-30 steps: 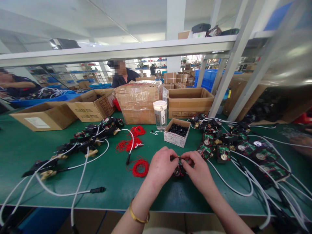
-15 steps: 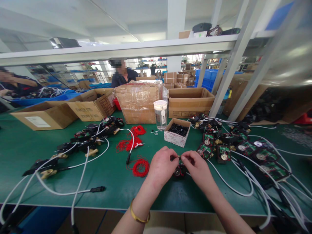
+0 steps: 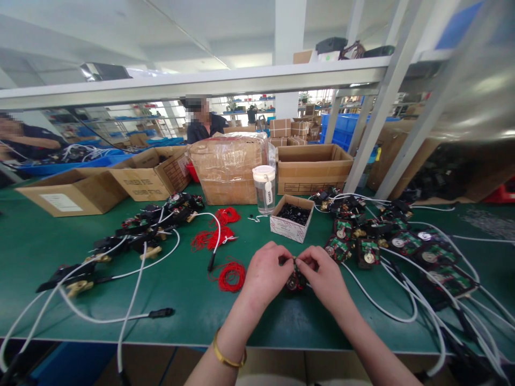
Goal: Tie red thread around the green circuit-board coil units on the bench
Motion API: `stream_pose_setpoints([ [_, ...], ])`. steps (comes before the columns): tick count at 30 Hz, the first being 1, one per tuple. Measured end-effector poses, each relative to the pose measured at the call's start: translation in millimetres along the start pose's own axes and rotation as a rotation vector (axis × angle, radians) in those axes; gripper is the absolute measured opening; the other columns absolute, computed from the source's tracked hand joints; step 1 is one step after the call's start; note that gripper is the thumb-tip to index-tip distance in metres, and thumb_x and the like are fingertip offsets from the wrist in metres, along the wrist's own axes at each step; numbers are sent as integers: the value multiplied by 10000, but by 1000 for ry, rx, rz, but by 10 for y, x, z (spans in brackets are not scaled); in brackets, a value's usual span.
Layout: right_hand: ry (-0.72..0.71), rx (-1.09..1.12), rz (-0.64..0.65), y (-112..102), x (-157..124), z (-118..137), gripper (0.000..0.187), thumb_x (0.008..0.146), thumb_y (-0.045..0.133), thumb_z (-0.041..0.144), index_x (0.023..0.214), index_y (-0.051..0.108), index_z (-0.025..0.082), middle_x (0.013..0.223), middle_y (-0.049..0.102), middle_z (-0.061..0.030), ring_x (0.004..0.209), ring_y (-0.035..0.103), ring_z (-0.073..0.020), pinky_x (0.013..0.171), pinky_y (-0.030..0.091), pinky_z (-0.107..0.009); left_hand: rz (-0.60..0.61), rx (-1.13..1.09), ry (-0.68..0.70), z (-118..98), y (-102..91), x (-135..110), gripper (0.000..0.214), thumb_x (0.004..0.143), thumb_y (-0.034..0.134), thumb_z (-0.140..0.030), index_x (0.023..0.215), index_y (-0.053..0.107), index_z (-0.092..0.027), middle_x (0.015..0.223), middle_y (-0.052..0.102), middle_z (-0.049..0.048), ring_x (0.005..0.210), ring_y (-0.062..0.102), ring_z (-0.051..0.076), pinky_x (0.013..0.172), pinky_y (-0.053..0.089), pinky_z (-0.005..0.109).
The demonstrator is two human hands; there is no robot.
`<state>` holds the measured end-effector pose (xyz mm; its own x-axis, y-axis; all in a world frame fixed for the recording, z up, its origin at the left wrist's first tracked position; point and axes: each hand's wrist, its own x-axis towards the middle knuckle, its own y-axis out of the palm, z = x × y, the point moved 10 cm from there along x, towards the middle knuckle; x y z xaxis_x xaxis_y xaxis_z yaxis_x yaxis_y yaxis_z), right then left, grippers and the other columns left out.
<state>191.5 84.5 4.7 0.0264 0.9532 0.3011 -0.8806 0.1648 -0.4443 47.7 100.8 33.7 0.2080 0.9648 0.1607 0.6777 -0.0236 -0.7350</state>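
Item, in hand: one black unit (image 3: 293, 284), on or just above the green surface (image 3: 201, 321), between the two hands and on the near side of the parts carton. Round metallic disc showing; remainder partly covered by the hands.

Left hand (image 3: 267, 273): fingers narrowed to a pinch on the unit's far edge. Right hand (image 3: 328, 276): the same, fingertips close to the left's. Exact part gripped: too small to tell.

Progress, as judged: this unit appears to be mid-work, its inner parts exposed. Other units lie on both sides; which are finished and which are waiting, cannot tell.

Units, right group (image 3: 368, 253): several, boxy, open-faced; green circuit boards, round metallic discs, thin red wiring. White cables, smooth and looping, among them.

Units, left group (image 3: 140, 230): several, in a slanting row; black housings, dull brass-coloured fittings, white cables ending in black connectors.

Red wire (image 3: 232, 277): thin strands, loose bundles, the nearest in a ring beside the left hand.

Parts carton (image 3: 288, 230): open, pale printed card, filled with small glossy black pieces.

Tumbler (image 3: 264, 201): clear, cylindrical, pale lid; stands before a film-wrapped brown box (image 3: 227, 177), creased and shiny.
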Motion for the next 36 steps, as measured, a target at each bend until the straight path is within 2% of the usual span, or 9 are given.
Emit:
stream_pose_setpoints([
  [8,4,27,-7,-14,-8,-1,144,876,616,281,746,655,233,754,538,3,681,527,-177,637,439,-307,100,-237,-49,197,-15,-10,251,862,574,-138,914,797,-240,973,782,8,963,697,177,920,496,297],
  [11,5,32,-2,9,-2,-16,134,876,620,272,751,650,232,756,543,3,682,527,-175,631,436,-302,120,-305,-72,256,13,-30,212,855,612,-172,952,790,-233,975,782,10,945,703,177,892,510,290],
  [15,-8,19,-11,23,4,-12,134,874,622,263,745,640,230,754,538,6,682,526,-173,630,429,-298,67,-172,-47,194,8,-12,106,805,704,-208,869,786,-229,893,740,13,865,681,178,801,498,285],
  [20,-14,12,-9,29,-3,-13,132,879,614,254,754,639,224,757,531,8,678,519,-167,630,417,-295,32,-47,-32,86,7,29,109,783,684,-147,788,766,-219,819,707,13,829,650,182,760,460,290],
  [25,-15,27,-11,24,-8,-16,133,878,616,252,751,638,223,758,528,8,682,517,-168,639,411,-298,16,-61,-26,109,-18,2,174,791,643,-125,832,777,-229,845,719,9,836,651,177,771,459,289],
  [32,-7,43,-13,18,-9,-2,148,875,615,262,735,637,222,747,532,9,679,517,-168,638,402,-297,-16,-152,-77,215,10,-34,152,786,664,-147,826,777,-240,840,718,-5,815,660,165,767,470,274],
  [36,19,69,-7,30,-16,-51,140,875,615,275,748,640,223,756,545,8,687,514,-169,647,404,-297,-28,-211,-101,272,32,-52,120,820,667,-216,840,783,-239,853,729,6,830,667,179,780,480,284],
])
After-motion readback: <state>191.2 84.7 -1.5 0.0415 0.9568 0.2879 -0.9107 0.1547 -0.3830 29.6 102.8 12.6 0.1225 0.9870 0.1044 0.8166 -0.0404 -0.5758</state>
